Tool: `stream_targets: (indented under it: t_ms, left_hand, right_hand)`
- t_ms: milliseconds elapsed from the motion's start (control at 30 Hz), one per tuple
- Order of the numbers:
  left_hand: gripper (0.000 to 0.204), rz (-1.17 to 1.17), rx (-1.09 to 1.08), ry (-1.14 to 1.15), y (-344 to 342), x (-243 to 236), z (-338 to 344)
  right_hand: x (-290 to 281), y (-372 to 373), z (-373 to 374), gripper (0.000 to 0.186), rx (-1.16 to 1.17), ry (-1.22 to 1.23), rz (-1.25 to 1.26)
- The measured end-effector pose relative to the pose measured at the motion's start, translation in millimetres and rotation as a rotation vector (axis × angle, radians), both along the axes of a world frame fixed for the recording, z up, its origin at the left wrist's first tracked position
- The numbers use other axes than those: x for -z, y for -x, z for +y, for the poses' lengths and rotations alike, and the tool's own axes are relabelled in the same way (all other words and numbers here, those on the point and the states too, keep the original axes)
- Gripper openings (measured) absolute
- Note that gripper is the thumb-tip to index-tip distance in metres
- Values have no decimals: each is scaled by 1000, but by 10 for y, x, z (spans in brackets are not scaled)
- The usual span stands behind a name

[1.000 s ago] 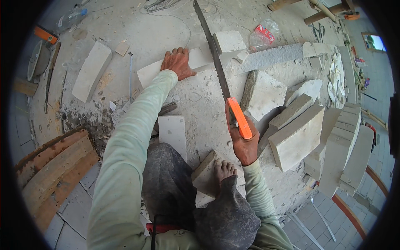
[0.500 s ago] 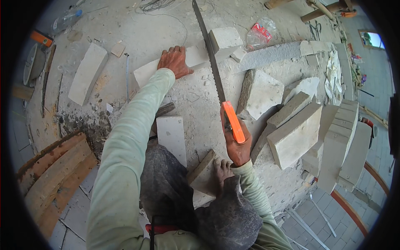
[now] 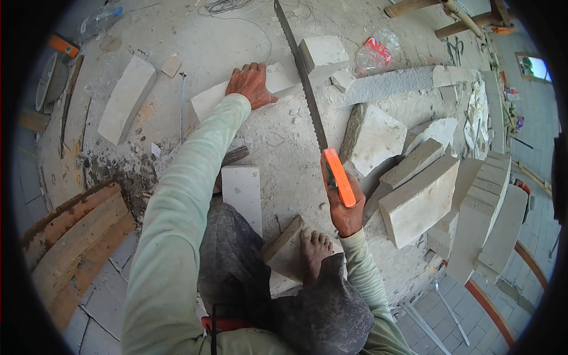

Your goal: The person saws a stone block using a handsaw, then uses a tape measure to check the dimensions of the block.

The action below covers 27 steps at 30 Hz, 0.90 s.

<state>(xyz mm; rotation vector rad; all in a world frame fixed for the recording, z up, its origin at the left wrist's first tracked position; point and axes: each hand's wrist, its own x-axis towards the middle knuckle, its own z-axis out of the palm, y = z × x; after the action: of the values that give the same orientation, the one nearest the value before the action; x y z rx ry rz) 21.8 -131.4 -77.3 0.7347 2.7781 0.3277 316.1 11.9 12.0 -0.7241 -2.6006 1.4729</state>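
My left hand (image 3: 252, 86) presses down on a long white masonry block (image 3: 283, 77), its fingers curled over the far edge. In my right hand (image 3: 346, 212) is a hand saw with an orange handle (image 3: 339, 177). The toothed saw blade (image 3: 305, 80) points away from me and lies along the right end of the held block. Just right of the blade sits a shorter white block (image 3: 323, 54). Whether the teeth touch either block, I cannot tell. My bare foot (image 3: 315, 251) rests on another block (image 3: 283, 251) near my knees.
Several cut blocks (image 3: 419, 198) lean together on the right. A loose block (image 3: 126, 100) and a thin metal rod (image 3: 182, 106) lie on the left. Farther off are a crushed plastic bottle (image 3: 377, 52) and tangled wire (image 3: 225, 6). Curved wooden forms (image 3: 77, 248) stand at lower left.
My right hand and the saw have shifted slightly toward me and to the right. More of my foot shows beside the wrist. My left hand stays on the block.
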Motion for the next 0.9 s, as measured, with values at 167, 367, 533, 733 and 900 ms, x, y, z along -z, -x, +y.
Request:
stream_targets:
  t_ms: [167,367,533,733,900]
  left_hand:
    - [74,-23,-12,41,-17,-58,-59]
    - [77,22,-9,0,7,-12,55]
    - [79,4,-28,7,-27,-22,13]
    - [78,10,-23,31,-2,-28,-86]
    - [78,28,-21,8,-26,4,40]
  right_hand:
    - [-148,-788,-169,37,95,94,-77]
    - [106,216,240,37,-34,24,-67]
    - [101,56,22,36,27,61,49]
    - [76,-1027,114,38,49,45,-77]
    - [99,-133,266,35,-44,17,-34]
